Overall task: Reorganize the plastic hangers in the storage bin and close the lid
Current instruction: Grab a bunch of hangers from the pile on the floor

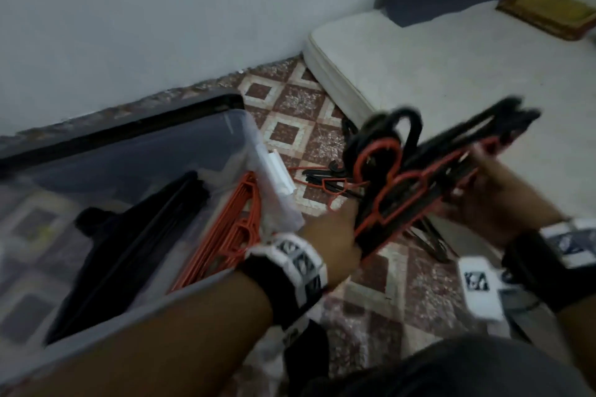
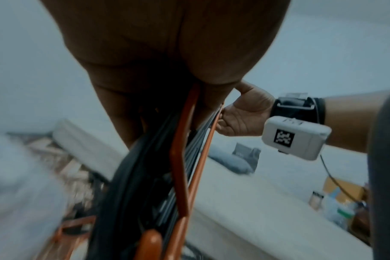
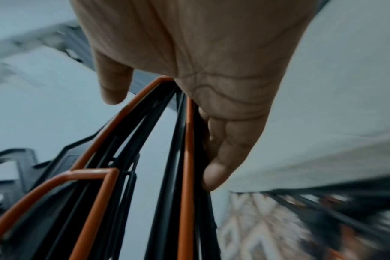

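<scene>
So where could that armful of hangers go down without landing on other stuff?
Bare room: the white mattress, and the clear plastic bin along its far wall. Crowded: the patterned tile floor beside the mattress, strewn with loose hangers.

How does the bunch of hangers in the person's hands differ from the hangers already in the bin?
The held bunch is in the air between the left hand and right hand, black and orange mixed. The bin hangers lie inside the bin, black and orange in separate stacks. Both are plastic hangers.
</scene>
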The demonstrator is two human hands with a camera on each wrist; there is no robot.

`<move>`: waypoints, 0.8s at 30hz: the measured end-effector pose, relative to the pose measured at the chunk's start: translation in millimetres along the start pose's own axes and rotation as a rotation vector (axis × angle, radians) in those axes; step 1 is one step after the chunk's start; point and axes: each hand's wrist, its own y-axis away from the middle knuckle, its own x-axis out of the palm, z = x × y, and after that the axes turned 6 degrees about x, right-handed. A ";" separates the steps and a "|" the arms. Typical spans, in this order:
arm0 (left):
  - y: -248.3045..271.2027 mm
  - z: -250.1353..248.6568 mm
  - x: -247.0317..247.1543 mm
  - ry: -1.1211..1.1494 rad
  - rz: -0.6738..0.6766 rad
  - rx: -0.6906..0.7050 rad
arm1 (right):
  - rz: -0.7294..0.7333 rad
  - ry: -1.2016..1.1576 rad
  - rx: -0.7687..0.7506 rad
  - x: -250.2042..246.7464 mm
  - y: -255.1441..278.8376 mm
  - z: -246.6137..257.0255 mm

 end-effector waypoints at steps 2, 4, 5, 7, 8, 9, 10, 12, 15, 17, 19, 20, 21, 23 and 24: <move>8.5 -16.5 -55.5 -0.022 -0.039 0.045 | 0.039 0.111 -0.085 38.7 20.2 44.9; 27.7 -24.9 -116.7 -0.058 -0.093 0.072 | 0.079 0.146 -0.151 82.7 35.0 77.2; 39.8 -25.0 -145.8 -0.102 -0.133 0.066 | 0.087 0.136 -0.171 105.8 38.4 88.0; 68.3 -17.0 -197.8 -0.205 -0.211 0.027 | 0.102 0.098 -0.181 156.4 39.7 101.1; 84.2 -9.4 -219.2 -0.253 -0.232 -0.006 | 0.111 0.078 -0.175 183.5 38.5 102.9; 100.3 0.5 -236.5 -0.295 -0.239 -0.052 | 0.117 0.064 -0.160 210.5 35.9 101.3; 116.2 11.8 -250.5 -0.330 -0.233 -0.106 | 0.122 0.063 -0.134 237.5 33.3 96.7; 147.3 37.3 -266.5 -0.361 -0.211 -0.209 | 0.127 0.083 -0.063 285.9 28.2 78.2; 184.9 84.5 -262.3 -0.330 -0.179 -0.289 | 0.148 0.149 0.050 336.8 10.2 29.9; 199.8 123.1 -248.5 -0.273 -0.127 -0.388 | 0.166 0.237 0.132 352.7 -10.3 -12.6; 208.2 163.7 -230.3 -0.255 -0.073 -0.520 | 0.163 0.371 0.209 358.0 -33.3 -53.3; 210.9 183.3 -220.6 -0.263 -0.049 -0.581 | 0.151 0.455 0.238 359.7 -44.5 -69.3; 212.5 201.6 -209.7 -0.270 -0.020 -0.626 | 0.148 0.554 0.256 359.3 -54.7 -80.7; 211.8 233.4 -189.5 -0.292 0.030 -0.674 | 0.157 0.690 0.252 361.6 -76.0 -89.1; 210.9 247.5 -180.8 -0.301 0.051 -0.698 | 0.153 0.681 0.251 365.2 -86.5 -90.0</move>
